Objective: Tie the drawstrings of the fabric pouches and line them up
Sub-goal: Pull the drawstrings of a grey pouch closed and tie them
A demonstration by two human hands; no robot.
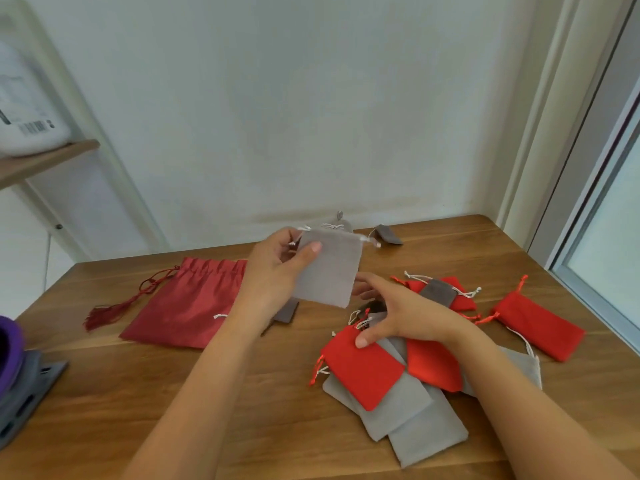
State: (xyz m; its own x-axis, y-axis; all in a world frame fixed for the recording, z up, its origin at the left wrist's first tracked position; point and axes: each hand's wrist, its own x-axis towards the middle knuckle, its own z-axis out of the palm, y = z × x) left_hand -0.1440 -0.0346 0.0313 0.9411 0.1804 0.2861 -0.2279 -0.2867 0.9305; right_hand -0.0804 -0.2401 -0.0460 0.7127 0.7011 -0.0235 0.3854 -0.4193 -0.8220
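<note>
My left hand pinches a light grey pouch by its upper left corner and holds it upright above the table, white drawstrings sticking out at both top corners. My right hand hovers over a heap of red and grey pouches, fingers spread, thumb touching a red pouch. More red pouches and a dark grey pouch lie to the right. Two grey pouches sit at the table's back edge by the wall.
A large dark red satin bag with a tassel lies at the left of the wooden table. A purple and grey object sits at the left edge. A shelf with a white box hangs upper left. A window frame borders the right.
</note>
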